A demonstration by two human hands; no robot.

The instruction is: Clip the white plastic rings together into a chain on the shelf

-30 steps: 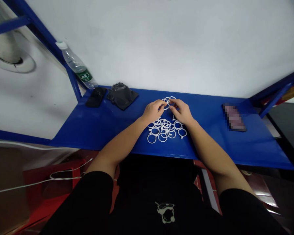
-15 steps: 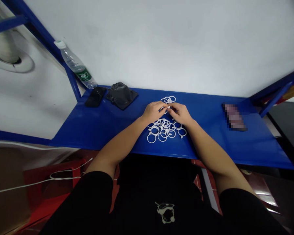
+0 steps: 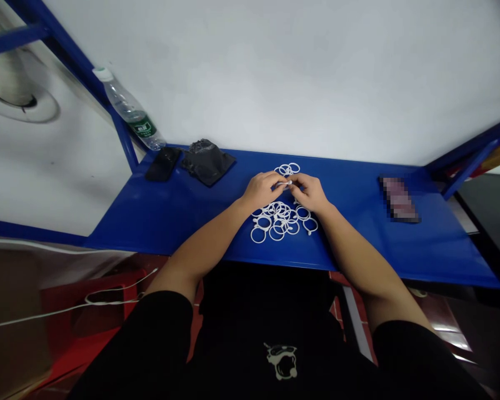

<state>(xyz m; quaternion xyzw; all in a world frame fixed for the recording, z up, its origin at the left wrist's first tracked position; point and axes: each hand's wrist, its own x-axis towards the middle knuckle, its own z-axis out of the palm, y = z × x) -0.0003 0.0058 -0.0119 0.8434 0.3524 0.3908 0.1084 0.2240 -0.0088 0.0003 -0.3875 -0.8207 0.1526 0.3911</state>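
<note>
Over the middle of the blue table, my left hand and my right hand meet fingertip to fingertip. Between them they pinch a white curtain ring, its small knob showing at the fingertips and most of its loop covered. Just nearer to me than the hands lies a loose pile of several white curtain rings, overlapping one another, each with a small knob. Beyond my fingers a smaller group of white rings lies on the table, partly hidden by the hands.
On the blue table, a dark pouch and a black phone lie at the back left. A clear bottle leans by the blue frame. A pixelated flat object lies at the right. A red stool stands below left.
The held ring has turned in my fingers: its loop looks flatter, and the knob has shifted slightly right. Both hands stay almost in place; the pile is unchanged.
</note>
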